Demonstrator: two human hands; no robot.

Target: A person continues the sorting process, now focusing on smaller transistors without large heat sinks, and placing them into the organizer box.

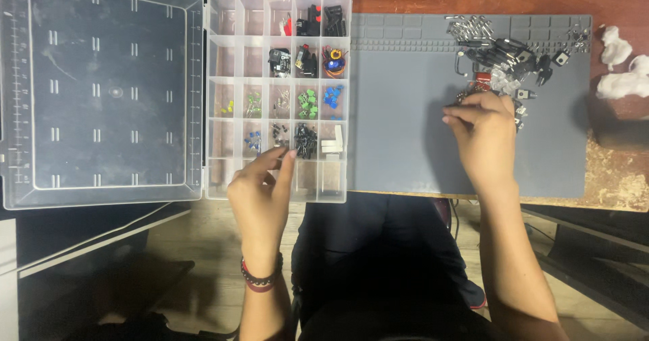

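A clear plastic organiser box (233,179) lies open on the table, its compartments holding small electronic parts in black, green, blue and yellow. My left hand (262,191) rests at the box's near edge, fingertips pinched over a compartment of small dark parts (280,135). Whether it holds one is hidden by the fingers. On the grey work mat (405,138), my right hand (481,126) reaches into a pile of loose black and metal components (503,60), fingers pinched together on a small part at the pile's near edge.
The box's open lid (101,91) lies flat to the left. White crumpled tissue (622,67) sits at the right of the mat on the worn wooden table (615,172). My legs and the floor show below the table edge.
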